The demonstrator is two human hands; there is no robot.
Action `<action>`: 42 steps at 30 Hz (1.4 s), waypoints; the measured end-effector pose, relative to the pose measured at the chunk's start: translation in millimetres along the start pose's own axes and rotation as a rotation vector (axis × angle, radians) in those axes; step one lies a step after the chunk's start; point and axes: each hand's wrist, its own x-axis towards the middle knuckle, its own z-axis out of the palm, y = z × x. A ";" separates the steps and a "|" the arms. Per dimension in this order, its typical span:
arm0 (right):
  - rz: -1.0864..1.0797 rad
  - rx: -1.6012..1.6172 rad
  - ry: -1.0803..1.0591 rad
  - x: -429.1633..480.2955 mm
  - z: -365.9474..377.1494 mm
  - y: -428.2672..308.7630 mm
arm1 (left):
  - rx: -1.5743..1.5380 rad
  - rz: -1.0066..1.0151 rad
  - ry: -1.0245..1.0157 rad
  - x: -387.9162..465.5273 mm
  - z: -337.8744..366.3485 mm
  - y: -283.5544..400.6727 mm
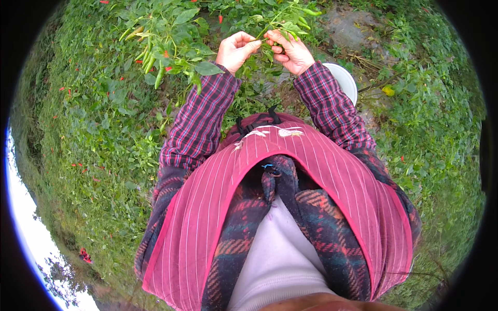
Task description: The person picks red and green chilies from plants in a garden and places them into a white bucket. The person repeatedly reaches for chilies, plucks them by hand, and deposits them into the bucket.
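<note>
At the top centre, my left hand (239, 50) pinches a green chili plant stem between thumb and fingers. Close beside it on the right, my right hand (290, 51) has its fingers closed around the same stem and some green chilies, partly hidden by leaves. Green chili peppers (303, 22) and leaves stick out above my right hand. Left of my left hand, a leafy branch bears a cluster of long green chilies (148, 62) with a few red ones among them.
A white bucket (345, 82), partly hidden by my right sleeve, stands at the right. Chili plants (105, 116) with scattered red fruits surround me. Grey ground sheeting (348, 29) shows between plants at the top right. A yellow object (388, 90) lies among the leaves.
</note>
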 end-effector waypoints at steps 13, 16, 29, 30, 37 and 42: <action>-0.055 0.256 -0.012 -8.5 -34.1 -22.2 | -0.241 -0.038 -0.149 6.9 -16.2 -8.7; -0.116 0.166 -0.090 -26.5 -20.1 -26.5 | -0.275 -0.062 -0.114 8.3 -15.2 -5.8; -0.338 0.137 0.090 -28.5 23.6 -29.3 | -0.068 -0.064 -0.026 2.8 -0.1 2.7; -0.334 0.166 0.080 -28.0 22.0 -30.2 | -0.033 -0.041 -0.027 2.6 -0.2 1.7; -0.285 0.249 0.039 -31.0 14.6 -33.7 | 0.145 0.031 -0.018 4.3 -2.1 -1.1; -0.258 0.169 0.077 -34.7 14.0 -33.9 | 0.719 0.377 0.018 3.0 5.9 18.2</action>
